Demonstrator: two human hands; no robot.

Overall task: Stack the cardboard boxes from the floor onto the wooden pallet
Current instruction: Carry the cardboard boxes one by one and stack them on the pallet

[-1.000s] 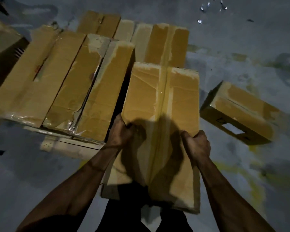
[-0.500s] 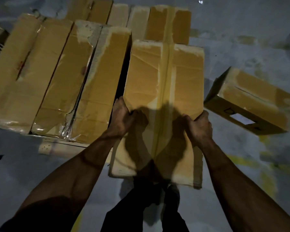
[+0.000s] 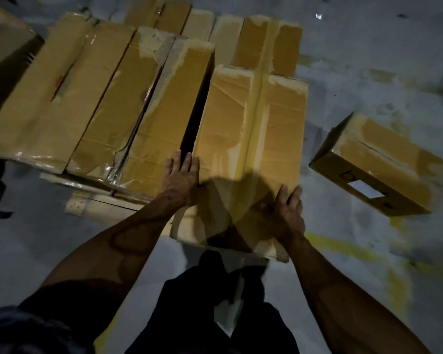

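- Left hand (image 3: 181,178) lies flat with straight fingers on the near left corner of the taped box (image 3: 248,154), its fingertips reaching over the dark gap beside it; it grasps nothing.
- Right hand (image 3: 289,213) presses the box's near right edge, fingers extended along the side, thumb on top; it is released rather than clenched.
- That taped box rests with its near end jutting past the wooden pallet (image 3: 92,204), a strip of clear tape running along its middle.
- Just left of it, separated by a narrow dark gap, a row of boxes (image 3: 108,106) sits side by side on the pallet, with torn tape and plastic at the near edge.
- Behind the taped box, further boxes (image 3: 266,44) stand at the pallet's far side.
- To the right, well apart, a loose box (image 3: 376,164) with a white label lies on the grey floor (image 3: 368,72).
- Yellow paint marks cross the floor near the right arm.
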